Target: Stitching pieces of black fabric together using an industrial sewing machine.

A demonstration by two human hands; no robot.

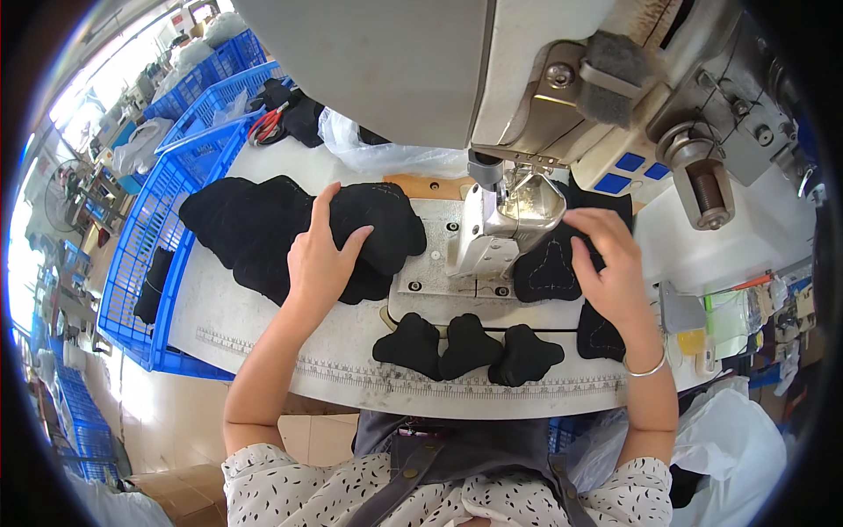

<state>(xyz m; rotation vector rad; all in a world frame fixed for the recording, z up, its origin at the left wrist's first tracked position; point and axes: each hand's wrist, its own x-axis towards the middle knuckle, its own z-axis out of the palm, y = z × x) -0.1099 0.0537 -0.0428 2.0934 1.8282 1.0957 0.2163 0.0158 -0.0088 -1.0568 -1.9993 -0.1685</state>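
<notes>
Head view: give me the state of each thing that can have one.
Left hand: open, over the black pile
Right hand: open, thumb and fingers apart
Black pile: loose, pieces overlapping
Three small black pieces: lying in a row
Sewing machine: running or stopped, cannot tell
Blue basket: upright, open-topped
Bracelet: worn

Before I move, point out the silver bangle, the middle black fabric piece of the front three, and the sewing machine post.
Silver bangle point(648, 372): head view, lower curve of the band.
Middle black fabric piece point(470, 346): head view, centre of its upper face.
Sewing machine post point(484, 235): head view, its side.
</notes>
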